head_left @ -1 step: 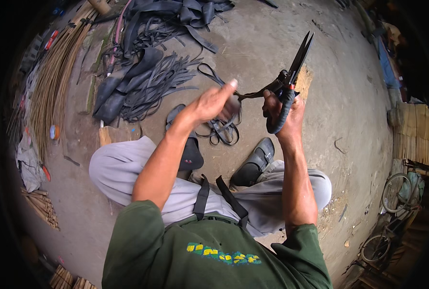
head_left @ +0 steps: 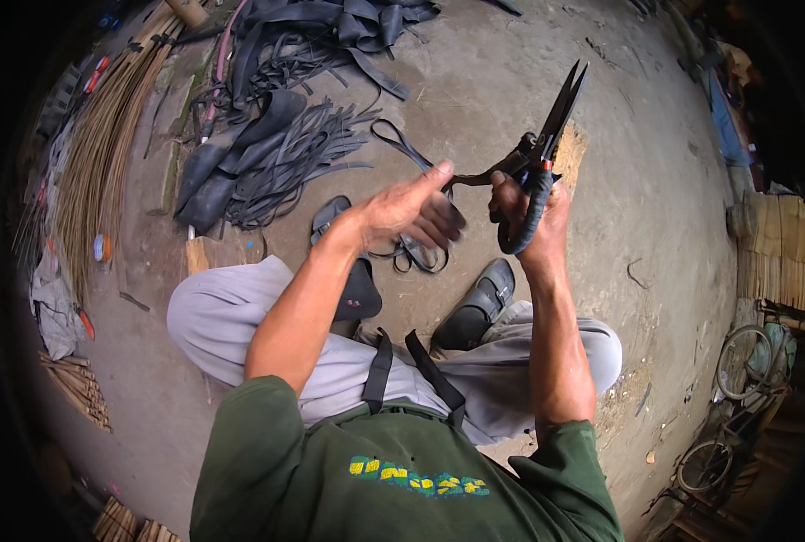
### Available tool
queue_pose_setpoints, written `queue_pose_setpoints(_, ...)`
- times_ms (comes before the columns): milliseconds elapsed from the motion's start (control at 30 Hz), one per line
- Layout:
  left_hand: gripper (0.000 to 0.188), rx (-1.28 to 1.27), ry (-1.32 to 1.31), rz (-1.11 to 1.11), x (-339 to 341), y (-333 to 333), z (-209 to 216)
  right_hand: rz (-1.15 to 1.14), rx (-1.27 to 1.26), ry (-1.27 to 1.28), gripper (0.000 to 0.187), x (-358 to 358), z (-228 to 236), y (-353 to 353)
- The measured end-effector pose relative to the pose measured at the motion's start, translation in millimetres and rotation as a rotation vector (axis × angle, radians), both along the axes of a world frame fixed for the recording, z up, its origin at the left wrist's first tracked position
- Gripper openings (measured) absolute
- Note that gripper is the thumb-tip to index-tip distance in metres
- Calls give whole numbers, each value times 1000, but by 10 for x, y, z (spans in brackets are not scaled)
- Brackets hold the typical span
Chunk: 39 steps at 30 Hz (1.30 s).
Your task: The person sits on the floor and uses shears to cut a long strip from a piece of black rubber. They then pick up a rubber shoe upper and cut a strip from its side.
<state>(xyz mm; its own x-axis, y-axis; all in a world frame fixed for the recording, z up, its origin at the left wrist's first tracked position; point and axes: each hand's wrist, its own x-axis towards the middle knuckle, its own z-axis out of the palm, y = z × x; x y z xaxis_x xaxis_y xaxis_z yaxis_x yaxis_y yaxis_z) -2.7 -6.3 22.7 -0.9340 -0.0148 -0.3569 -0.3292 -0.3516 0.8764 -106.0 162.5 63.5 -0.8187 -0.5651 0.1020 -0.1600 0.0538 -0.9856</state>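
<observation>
My right hand (head_left: 542, 217) is closed round the black-wrapped handles of a pair of scissors (head_left: 560, 122), whose dark blades point up and away. A black rubber strip (head_left: 477, 180) runs leftward from beside that hand, by the scissors' pivot. My left hand (head_left: 410, 212) is held to the left of it, thumb stretched out and fingers apart, somewhat blurred. The strip passes close behind the left thumb; whether they touch I cannot tell. Below the hands, loops of narrow black strip (head_left: 413, 256) lie on the floor between my feet.
Cut black rubber strips (head_left: 285, 163) and larger rubber sheets (head_left: 353, 23) lie at the far left. Long thin canes (head_left: 118, 135) are bundled along the left side. A wood block (head_left: 571, 154) lies beyond the scissors. Bicycle wheels (head_left: 744, 361) stand at the right edge.
My left hand has shifted slightly to the right, and its fingers show more plainly spread below the thumb. The right hand and scissors have hardly moved.
</observation>
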Motion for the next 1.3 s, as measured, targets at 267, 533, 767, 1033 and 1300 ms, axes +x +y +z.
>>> queue_pose_setpoints(267, 26, 630, 247, 674, -543, -571, -191, 192, 26, -21, 11, -68, -27, 221)
queue_pose_setpoints(533, 14, 683, 234, 1071, -263, -1529, -437, -377, -130, 331, 16, -859, 893, 1327)
queue_pose_setpoints(767, 21, 716, 68, 1176, 32, -2100, -984, -545, -498, 184, 21, -1620, 1005, 2920)
queue_pose_setpoints(1033, 22, 667, -89, 1433, 636, -2728, -1315, -1208, -300, -209, 16, -2333, 535, 4494)
queue_pose_setpoints(1300, 23, 474, 43, 958, 193, -1818, -1136, -413, 13, 171, 12, -1669, 765, 2597)
